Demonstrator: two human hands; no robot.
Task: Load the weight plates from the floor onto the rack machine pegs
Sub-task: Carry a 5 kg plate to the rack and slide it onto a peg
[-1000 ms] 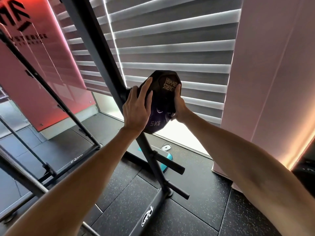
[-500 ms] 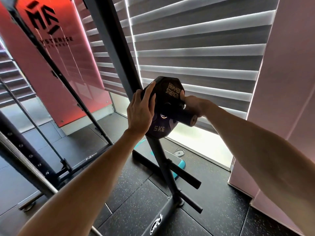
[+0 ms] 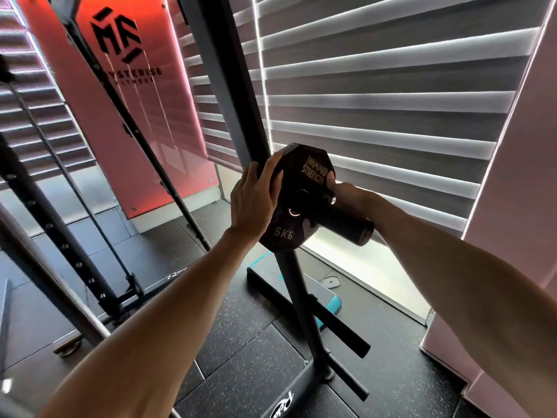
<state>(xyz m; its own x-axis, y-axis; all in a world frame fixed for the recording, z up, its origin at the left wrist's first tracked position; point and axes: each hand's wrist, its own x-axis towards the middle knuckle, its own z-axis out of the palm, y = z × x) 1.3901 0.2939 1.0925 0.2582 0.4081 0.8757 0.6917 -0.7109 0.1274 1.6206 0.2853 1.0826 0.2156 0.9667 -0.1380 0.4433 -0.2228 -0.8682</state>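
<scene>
A black 5 kg weight plate [image 3: 304, 188] marked "Hammer Strength" sits on a black peg [image 3: 346, 226] of the rack upright [image 3: 238, 116], pushed back close to the post. My left hand [image 3: 256, 200] grips the plate's left edge, fingers curled over the rim. My right hand [image 3: 343, 191] holds the plate's right edge behind the peg, partly hidden by it. Two lower pegs [image 3: 340, 330] on the same post are bare.
A teal-edged step platform [image 3: 325, 294] lies on the rubber floor behind the rack base [image 3: 289, 402]. A small round disc [image 3: 330, 280] lies by the window. A second rack frame [image 3: 60, 236] stands at left. A pink wall [image 3: 512, 236] closes in on the right.
The plate has slid along the peg toward the upright, leaving more of the peg showing in front of it. My view has moved closer and leftward.
</scene>
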